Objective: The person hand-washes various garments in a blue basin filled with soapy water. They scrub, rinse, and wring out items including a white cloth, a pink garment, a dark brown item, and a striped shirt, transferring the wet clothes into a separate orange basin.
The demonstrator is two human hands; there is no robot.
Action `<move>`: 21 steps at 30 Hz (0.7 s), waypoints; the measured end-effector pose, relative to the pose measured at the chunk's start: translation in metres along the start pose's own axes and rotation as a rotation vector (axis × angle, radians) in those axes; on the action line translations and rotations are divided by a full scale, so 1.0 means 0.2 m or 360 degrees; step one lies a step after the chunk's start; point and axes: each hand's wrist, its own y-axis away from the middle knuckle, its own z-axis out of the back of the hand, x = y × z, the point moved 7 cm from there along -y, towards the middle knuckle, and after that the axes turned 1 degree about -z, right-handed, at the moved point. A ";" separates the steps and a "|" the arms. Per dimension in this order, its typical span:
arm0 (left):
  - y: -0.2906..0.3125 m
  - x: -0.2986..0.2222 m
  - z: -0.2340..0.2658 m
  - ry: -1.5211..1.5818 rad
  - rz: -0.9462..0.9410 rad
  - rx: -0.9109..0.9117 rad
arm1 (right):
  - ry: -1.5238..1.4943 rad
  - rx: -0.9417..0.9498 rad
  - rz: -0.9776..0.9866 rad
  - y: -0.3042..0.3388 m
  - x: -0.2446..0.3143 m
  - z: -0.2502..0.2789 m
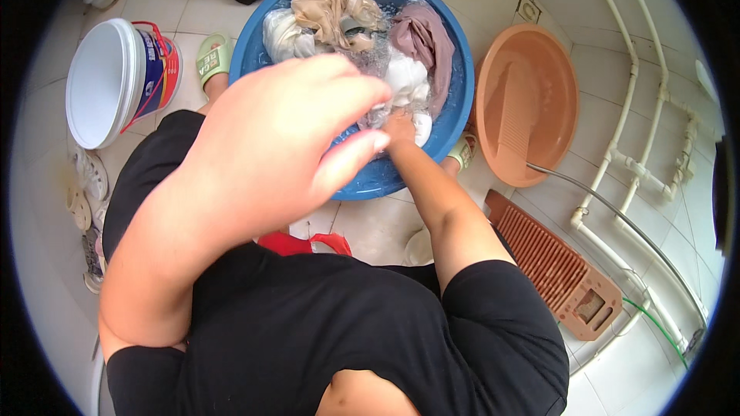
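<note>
A large blue basin (262, 25) holds water and wet clothes in front of me. In it lie a beige cloth (327, 11), a white cloth (406, 77) and a mauve cloth (425, 35). My left hand (301, 119) is raised high over the basin's near left side. Its thumb and fingers are bent but apart, with nothing between them. Down inside the basin, my right hand (398, 129) touches the near end of the white cloth. Its fingers are hidden by cloth and splashing water.
An orange basin (561, 77) with a built-in ridged board stands right of the blue one, a hose at its edge. A brown washboard (551, 270) leans near white wall pipes (634, 69). A white bucket (96, 81) lies at left. Green slippers (214, 55) flank the basin.
</note>
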 end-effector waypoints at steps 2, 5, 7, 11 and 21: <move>-0.05 0.00 -0.03 0.0008 0.0020 0.0117 | 0.1013 -0.0457 0.0565 -0.44 -0.31 -0.41; -0.05 0.03 -0.05 -0.0031 0.0066 0.0159 | 0.0778 0.0205 0.0163 -0.61 -0.37 -0.42; -0.05 0.06 -0.08 -0.0032 0.0104 0.0152 | 0.0630 -0.0483 0.1000 -0.44 0.02 -0.06; -0.04 0.04 -0.09 -0.0098 0.0057 0.0172 | 0.0131 -0.0429 0.1552 -0.46 0.30 0.33; -0.01 -0.01 -0.07 -0.0131 -0.0064 0.0087 | -0.0110 -0.0569 0.0203 -0.12 -0.28 -0.12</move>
